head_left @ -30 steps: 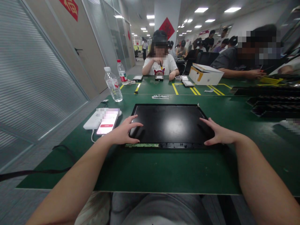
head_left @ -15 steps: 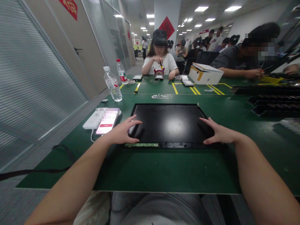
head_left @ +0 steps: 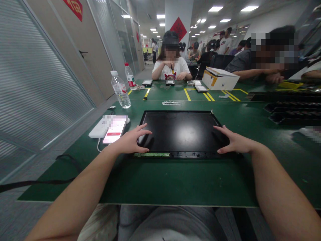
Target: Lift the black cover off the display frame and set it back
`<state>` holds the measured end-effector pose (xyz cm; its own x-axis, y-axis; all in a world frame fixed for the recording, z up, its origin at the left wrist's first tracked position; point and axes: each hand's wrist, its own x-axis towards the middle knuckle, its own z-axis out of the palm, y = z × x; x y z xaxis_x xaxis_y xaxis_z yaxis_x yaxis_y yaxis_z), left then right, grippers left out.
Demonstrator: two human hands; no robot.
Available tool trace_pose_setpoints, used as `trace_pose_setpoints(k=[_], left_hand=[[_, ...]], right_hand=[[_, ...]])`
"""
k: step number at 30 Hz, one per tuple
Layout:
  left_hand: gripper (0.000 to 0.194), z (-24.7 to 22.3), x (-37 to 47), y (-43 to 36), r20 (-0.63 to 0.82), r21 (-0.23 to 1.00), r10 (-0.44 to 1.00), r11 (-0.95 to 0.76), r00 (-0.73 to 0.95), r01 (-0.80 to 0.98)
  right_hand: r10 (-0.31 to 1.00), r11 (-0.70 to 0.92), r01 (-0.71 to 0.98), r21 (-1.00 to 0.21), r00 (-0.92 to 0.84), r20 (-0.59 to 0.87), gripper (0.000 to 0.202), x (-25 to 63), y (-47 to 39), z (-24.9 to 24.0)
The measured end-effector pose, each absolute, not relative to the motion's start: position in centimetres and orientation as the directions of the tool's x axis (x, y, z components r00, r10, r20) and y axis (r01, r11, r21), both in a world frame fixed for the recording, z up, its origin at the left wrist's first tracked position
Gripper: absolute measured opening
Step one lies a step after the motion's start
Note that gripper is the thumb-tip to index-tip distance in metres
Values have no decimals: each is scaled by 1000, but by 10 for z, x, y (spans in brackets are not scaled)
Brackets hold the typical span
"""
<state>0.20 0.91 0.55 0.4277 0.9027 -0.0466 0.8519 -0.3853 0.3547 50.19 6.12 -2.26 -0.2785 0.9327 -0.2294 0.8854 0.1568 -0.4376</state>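
A flat black screen panel (head_left: 180,132) lies face up on the green table (head_left: 175,187), a narrow green circuit strip (head_left: 151,155) showing along its near edge. At the panel's left side is my left hand (head_left: 135,139), fingers spread, thumb by the near left corner. My right hand (head_left: 234,140) is at the right side with its fingers apart, mirroring the left. Both hands are over or against the panel's side edges; whether they press on it I cannot tell. Neither hand is wrapped round anything.
Left of the panel are a lit phone (head_left: 115,130), a white power bank (head_left: 96,129) with a cable, and two bottles (head_left: 121,92). Beyond are a white box (head_left: 220,79), small drives (head_left: 170,82) and a seated person. Black frames (head_left: 291,112) lie at the right.
My hands and the panel have hardly moved. Across the table, the seated person's lowered hand has risen from the tabletop, and the person at the right has shifted their head and hands.
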Motion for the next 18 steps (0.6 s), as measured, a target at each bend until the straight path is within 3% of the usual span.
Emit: trace_pose_setpoints(k=[18], left_hand=[[71, 2, -1, 11, -62, 359, 891, -400, 449, 843]], right_hand=[[942, 146, 897, -416, -255, -219, 131, 499, 61, -22]])
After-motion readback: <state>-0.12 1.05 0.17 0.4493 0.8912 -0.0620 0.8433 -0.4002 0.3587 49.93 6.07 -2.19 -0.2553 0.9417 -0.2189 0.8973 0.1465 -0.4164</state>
